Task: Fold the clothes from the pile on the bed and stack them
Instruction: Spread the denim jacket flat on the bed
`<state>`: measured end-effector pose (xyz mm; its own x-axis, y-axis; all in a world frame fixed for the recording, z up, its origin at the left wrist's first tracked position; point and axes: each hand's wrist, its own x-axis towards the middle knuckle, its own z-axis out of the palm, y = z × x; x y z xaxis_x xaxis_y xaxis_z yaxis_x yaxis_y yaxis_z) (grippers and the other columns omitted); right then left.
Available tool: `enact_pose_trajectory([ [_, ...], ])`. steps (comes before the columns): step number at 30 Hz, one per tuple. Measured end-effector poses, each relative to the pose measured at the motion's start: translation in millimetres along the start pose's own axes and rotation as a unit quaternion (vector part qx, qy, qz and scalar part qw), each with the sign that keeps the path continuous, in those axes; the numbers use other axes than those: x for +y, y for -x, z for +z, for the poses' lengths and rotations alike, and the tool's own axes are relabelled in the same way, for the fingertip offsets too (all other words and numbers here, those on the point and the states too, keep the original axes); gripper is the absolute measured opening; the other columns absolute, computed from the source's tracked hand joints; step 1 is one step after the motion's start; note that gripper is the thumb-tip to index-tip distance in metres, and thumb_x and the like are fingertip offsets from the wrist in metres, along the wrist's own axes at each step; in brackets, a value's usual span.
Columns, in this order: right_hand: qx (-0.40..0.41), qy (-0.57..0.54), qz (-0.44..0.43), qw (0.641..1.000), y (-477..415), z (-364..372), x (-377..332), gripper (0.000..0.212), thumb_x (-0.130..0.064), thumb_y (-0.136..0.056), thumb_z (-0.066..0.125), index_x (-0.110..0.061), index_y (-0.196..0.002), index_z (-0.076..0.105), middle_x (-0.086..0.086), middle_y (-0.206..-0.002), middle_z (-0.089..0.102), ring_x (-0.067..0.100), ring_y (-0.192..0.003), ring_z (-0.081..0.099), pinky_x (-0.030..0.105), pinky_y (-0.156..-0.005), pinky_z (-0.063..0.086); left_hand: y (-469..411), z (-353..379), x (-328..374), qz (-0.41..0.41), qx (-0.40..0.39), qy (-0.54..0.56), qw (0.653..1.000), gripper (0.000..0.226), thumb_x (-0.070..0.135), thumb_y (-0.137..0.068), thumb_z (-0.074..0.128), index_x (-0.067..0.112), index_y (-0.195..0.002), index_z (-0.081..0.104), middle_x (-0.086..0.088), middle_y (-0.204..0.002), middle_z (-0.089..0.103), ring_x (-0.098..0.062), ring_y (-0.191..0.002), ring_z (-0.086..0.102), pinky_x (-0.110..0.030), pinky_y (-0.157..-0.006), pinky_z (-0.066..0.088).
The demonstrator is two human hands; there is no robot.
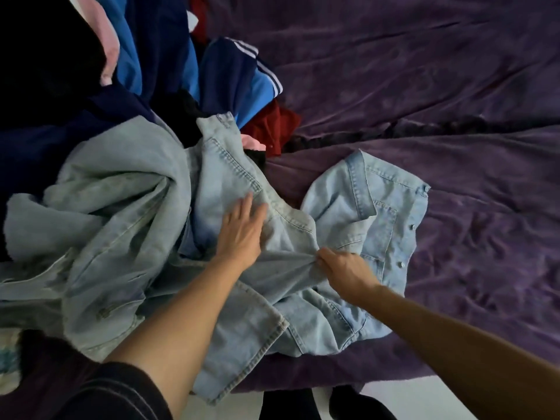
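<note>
A light blue denim shirt [378, 219] with metal snaps down its front lies crumpled on a bed [454, 86] covered in wrinkled purple velvet, close to the bed's near edge; one hem hangs over that edge. Its collar and snap placket spread toward the middle of the bed.

The person's left hand [241, 230] rests flat on the denim, fingers straight and held fairly close together, pointing toward the far edge. The right hand [345, 271], just beside it, pinches a gathered fold of the same cloth between curled fingers and thumb, and the fabric is drawn taut between the two hands. A dark sleeve [106, 392] is pushed up on the left forearm; the right forearm is bare.

A paler grey-blue denim garment [115, 213] is bunched against the shirt on the left; whether the two are separate pieces cannot be told. Behind it, the pile of clothes [169, 71] runs along the bed's left edge to the far-left corner: a blue track jacket with white stripes [242, 77], a red garment [272, 125], a pink garment [106, 47] and a black garment [45, 56]. Pale floor [424, 401] shows below the near edge.
</note>
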<state>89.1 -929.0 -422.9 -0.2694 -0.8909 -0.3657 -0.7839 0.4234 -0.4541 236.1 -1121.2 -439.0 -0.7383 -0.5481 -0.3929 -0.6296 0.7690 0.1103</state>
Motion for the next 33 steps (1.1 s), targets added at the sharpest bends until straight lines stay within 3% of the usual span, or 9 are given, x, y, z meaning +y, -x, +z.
enact_pose_trajectory([
  [1, 0.018, -0.007, -0.002, 1.0, 9, -9, 6, 0.012, -0.019, -0.098, 0.048, -0.015, -0.103, 0.058, 0.008, -0.085, 0.067, 0.034, -0.068, 0.062, 0.033, -0.057, 0.041, -3, -6, 6, 0.027, -0.018, -0.031, 0.999, 0.077, 0.009, -0.076, 0.063, 0.029, -0.141, 0.029, -0.012, -0.157, 0.007, -0.036, -0.144, 0.007, -0.05, -0.111, 0.023],
  [3, 0.049, -0.015, 0.022, 0.998, 30, -30, 27, 0.008, -0.02, -0.098, 0.048, -0.016, -0.102, 0.054, 0.008, -0.083, 0.067, 0.036, -0.067, 0.061, 0.036, -0.055, 0.042, -9, -19, 25, 0.073, -0.059, -0.077, 0.993, 0.059, 0.014, -0.084, 0.056, 0.035, -0.136, 0.041, -0.004, -0.16, 0.006, -0.031, -0.146, -0.005, -0.054, -0.114, 0.012],
  [5, 0.077, -0.013, 0.049, 0.996, 51, -54, 57, 0.003, -0.018, -0.095, 0.051, -0.016, -0.098, 0.051, 0.009, -0.081, 0.066, 0.039, -0.067, 0.061, 0.038, -0.054, 0.041, -13, -31, 55, 0.093, -0.071, -0.085, 0.989, 0.033, 0.019, -0.091, 0.048, 0.03, -0.122, 0.056, -0.002, -0.152, 0.033, -0.025, -0.146, 0.009, -0.053, -0.115, 0.007],
  [7, 0.105, -0.005, 0.077, 0.992, 74, -80, 93, 0.007, -0.014, -0.091, 0.054, -0.013, -0.097, 0.051, 0.013, -0.082, 0.066, 0.043, -0.068, 0.06, 0.04, -0.055, 0.042, -13, -45, 99, 0.095, -0.046, -0.055, 0.993, 0.021, 0.021, -0.094, 0.042, 0.023, -0.111, 0.056, -0.004, -0.125, 0.06, -0.023, -0.129, 0.042, -0.047, -0.113, 0.014],
  [9, 0.142, -0.005, 0.111, 0.984, 98, -108, 129, 0.013, -0.015, -0.091, 0.054, -0.012, -0.103, 0.053, 0.017, -0.089, 0.067, 0.045, -0.074, 0.061, 0.041, -0.059, 0.042, -13, -61, 150, 0.1, 0.0, -0.027, 0.995, 0.017, 0.023, -0.097, 0.04, 0.019, -0.106, 0.054, -0.009, -0.106, 0.068, -0.029, -0.104, 0.059, -0.039, -0.093, 0.033],
  [11, 0.19, -0.009, 0.126, 0.974, 126, -140, 166, 0.016, -0.016, -0.092, 0.053, -0.01, -0.107, 0.053, 0.019, -0.093, 0.067, 0.045, -0.077, 0.061, 0.042, -0.062, 0.043, -11, -83, 204, 0.105, 0.055, 0.005, 0.993, 0.015, 0.026, -0.098, 0.041, 0.019, -0.104, 0.053, -0.011, -0.099, 0.069, -0.035, -0.092, 0.062, -0.037, -0.068, 0.035],
  [14, 0.264, -0.016, 0.141, 0.954, 174, -193, 221, 0.011, -0.015, -0.091, 0.049, -0.011, -0.101, 0.05, 0.023, -0.084, 0.065, 0.046, -0.072, 0.058, 0.042, -0.06, 0.043, -6, -118, 286, 0.137, 0.134, 0.024, 0.981, 0.016, 0.03, -0.098, 0.041, 0.017, -0.103, 0.05, -0.014, -0.091, 0.069, -0.039, -0.084, 0.063, -0.037, -0.06, 0.033],
  [24, 0.401, 0.01, 0.18, 0.898, 301, -348, 376, 0.005, -0.019, -0.094, 0.045, -0.019, -0.099, 0.045, 0.03, -0.082, 0.063, 0.046, -0.073, 0.06, 0.037, -0.059, 0.032, -18, -233, 527, 0.246, 0.253, 0.076, 0.933, 0.025, 0.037, -0.097, 0.047, 0.013, -0.096, 0.053, -0.009, -0.08, 0.067, -0.035, -0.075, 0.061, -0.034, -0.056, 0.032],
  [33, 0.393, 0.036, 0.362, 0.845, 365, -400, 528, 0.018, -0.025, -0.096, 0.042, -0.015, -0.109, 0.052, 0.032, -0.09, 0.061, 0.045, -0.076, 0.057, 0.042, -0.065, 0.042, -112, -224, 675, 0.252, 0.132, 0.253, 0.925, 0.026, 0.016, -0.094, 0.049, 0.014, -0.118, 0.057, -0.007, -0.108, 0.063, -0.029, -0.1, 0.058, -0.039, -0.082, 0.047],
])
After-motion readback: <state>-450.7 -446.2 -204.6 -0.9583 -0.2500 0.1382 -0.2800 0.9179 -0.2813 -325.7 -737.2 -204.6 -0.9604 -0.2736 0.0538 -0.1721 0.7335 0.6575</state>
